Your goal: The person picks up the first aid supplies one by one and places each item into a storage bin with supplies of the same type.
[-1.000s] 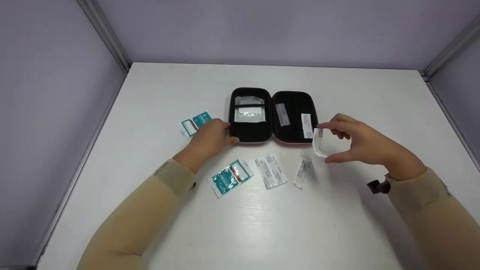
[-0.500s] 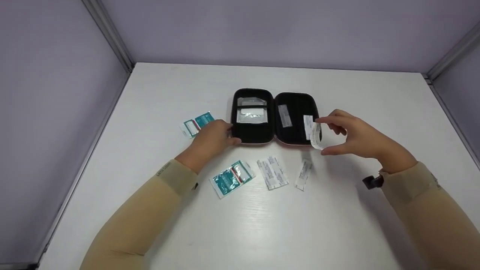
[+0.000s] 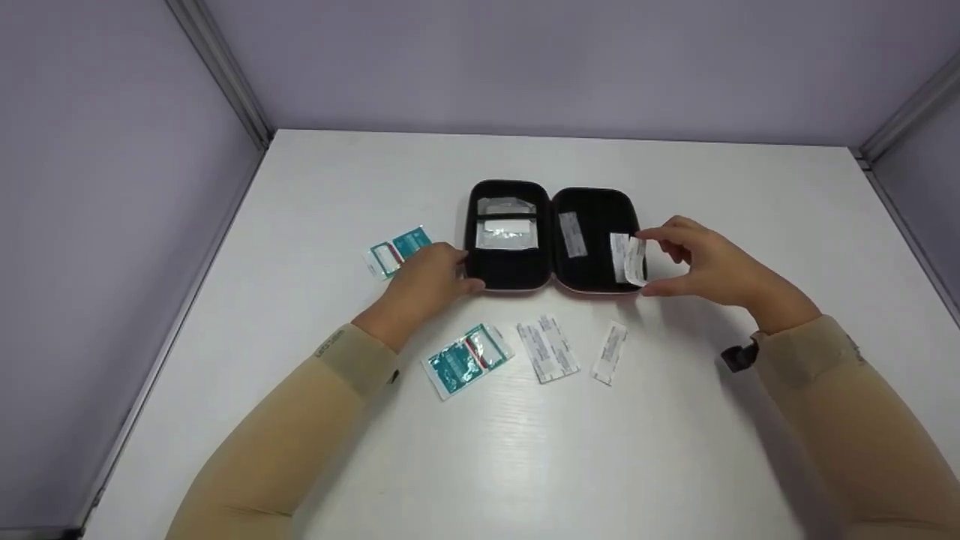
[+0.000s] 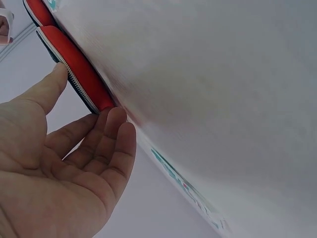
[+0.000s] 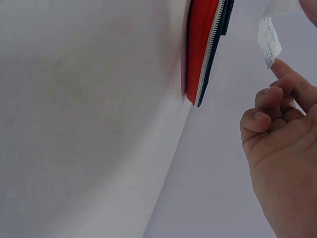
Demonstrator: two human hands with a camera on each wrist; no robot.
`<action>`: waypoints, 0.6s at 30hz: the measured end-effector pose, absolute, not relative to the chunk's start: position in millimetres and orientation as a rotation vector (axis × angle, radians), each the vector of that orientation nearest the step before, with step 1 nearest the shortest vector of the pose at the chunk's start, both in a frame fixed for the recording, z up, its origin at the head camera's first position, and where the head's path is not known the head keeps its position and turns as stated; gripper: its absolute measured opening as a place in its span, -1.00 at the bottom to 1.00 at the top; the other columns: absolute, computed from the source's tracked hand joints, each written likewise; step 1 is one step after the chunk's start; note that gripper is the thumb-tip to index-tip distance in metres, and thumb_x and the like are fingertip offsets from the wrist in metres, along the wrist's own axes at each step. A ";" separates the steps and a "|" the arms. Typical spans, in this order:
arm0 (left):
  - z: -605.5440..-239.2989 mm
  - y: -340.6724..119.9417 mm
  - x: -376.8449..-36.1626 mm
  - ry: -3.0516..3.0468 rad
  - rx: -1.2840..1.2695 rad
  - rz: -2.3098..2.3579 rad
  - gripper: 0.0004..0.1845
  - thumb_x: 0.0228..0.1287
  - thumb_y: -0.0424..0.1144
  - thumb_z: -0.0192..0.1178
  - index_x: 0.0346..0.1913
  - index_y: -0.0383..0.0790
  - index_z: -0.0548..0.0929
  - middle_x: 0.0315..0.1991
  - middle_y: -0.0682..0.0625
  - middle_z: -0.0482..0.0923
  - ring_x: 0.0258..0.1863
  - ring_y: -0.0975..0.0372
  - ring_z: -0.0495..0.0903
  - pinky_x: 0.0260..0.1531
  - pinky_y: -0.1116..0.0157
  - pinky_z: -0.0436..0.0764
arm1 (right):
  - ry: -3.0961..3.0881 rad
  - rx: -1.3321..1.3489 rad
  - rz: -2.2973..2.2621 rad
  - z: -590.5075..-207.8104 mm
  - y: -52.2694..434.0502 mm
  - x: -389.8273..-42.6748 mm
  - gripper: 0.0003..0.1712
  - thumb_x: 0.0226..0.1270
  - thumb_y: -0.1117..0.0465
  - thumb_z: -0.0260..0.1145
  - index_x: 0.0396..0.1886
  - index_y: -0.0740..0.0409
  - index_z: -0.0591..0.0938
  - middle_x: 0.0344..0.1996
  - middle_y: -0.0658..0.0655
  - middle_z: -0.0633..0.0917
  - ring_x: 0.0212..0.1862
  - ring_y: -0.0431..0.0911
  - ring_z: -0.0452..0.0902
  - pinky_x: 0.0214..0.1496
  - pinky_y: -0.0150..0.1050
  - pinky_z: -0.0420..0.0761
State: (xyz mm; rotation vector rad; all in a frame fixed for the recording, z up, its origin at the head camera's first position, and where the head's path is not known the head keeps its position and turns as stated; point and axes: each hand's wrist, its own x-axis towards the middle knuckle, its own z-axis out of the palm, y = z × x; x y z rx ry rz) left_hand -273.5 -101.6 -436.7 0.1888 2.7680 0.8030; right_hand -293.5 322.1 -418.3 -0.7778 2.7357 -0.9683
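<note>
Over the open case (image 3: 555,236), the right hand (image 3: 705,266) pinches a light, floppy plaster strip (image 3: 634,260) by its ends, left hand (image 3: 427,277) resting loose-fingered against the rim

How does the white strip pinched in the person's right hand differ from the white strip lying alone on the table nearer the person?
The narrow white paper-wrapped strip pinched by the right hand is lifted over the open black zip case and bowed into a curve; the lone white paper-wrapped strip lies flat on the white table, untouched. The held one stands roughly on end, the lone one slants. Both are narrow, white and printed.
</note>
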 end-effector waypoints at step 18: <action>-440.3 -102.5 -275.7 2.762 0.174 0.803 -0.27 0.53 0.02 0.52 0.57 -0.32 0.61 0.42 -0.23 0.70 0.39 0.01 0.68 0.50 0.00 0.67 | 2.742 -0.550 -0.910 -429.3 315.3 -329.7 -0.02 0.30 0.02 0.77 0.65 0.13 0.56 -0.01 0.19 0.47 0.01 0.00 0.32 -0.03 -0.30 0.34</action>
